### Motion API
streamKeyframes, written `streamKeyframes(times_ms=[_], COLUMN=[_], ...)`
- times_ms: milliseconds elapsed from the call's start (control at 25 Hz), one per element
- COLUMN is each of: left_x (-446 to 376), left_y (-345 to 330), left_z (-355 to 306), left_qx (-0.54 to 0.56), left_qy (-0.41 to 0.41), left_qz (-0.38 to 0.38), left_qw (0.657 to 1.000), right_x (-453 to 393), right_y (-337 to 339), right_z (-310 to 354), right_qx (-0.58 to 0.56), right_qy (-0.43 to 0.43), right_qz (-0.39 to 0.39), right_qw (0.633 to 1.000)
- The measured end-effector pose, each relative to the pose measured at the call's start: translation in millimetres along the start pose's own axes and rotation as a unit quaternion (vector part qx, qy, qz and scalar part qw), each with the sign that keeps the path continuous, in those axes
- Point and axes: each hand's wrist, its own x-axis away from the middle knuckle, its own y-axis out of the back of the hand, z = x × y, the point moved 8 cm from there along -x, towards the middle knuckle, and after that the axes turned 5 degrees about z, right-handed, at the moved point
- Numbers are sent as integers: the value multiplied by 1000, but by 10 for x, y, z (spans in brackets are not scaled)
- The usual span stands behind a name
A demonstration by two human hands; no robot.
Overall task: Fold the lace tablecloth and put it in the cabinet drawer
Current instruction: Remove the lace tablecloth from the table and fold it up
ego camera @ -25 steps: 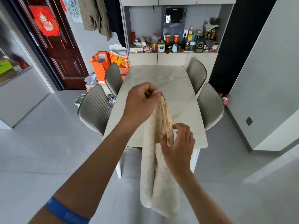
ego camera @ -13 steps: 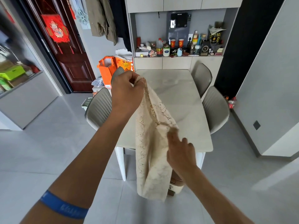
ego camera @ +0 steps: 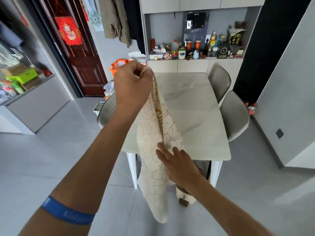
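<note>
Cream lace tablecloth hangs folded lengthwise in the air before the pale marble dining table, its top pinched shut in the raised left hand; at five o'clock below, the right hand lies open, fingers flat against the cloth

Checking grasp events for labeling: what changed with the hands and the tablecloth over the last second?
The right hand let go of its pinch on the lace tablecloth, dropped lower and now lies open, fingers spread flat against the hanging cloth. The bundled cloth loosened and hangs wider. The left hand stays pinched on the top edge, holding the cloth up in front of the table.
</note>
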Motion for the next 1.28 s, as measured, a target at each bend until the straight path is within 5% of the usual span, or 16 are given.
streamKeyframes(times_ms=[120, 320, 600, 680, 840, 1000, 1080, 1200, 1280], left_x=[8, 4, -200, -244, -258, -156, -115, -85, -102], left_y=[97, 140, 447, 492, 473, 561, 630, 725, 828], left_z=[88, 64, 48, 50, 19, 76, 147, 208, 274], left_qx=[10, 27, 61, 73, 80, 88, 100, 92, 74], left_qy=[15, 10, 25, 28, 17, 14, 17, 14, 11], left_qz=[-18, -2, -33, -31, 11, 60, 62, 58, 51], left_qw=[1000, 1000, 997, 996, 997, 994, 993, 994, 996], right_x=[9, -28, 253, 265, -109, -95, -93, -107, -62], right_y=[-43, -295, -1185, -1250, -1133, -1174, -1309, -1597, -1687], right_z=[-207, -567, -500, -429, -364, -534, -489, -269, -299], right_qx=[-15, -165, -284, -358, -544, -422, -405, -483, -533], right_qy=[-150, -262, -248, -256, -274, -314, -303, -282, -324], right_qz=[13, 40, 314, 314, 188, 154, 197, 287, 279], right_qw=[989, 950, 872, 841, 771, 836, 840, 778, 730])
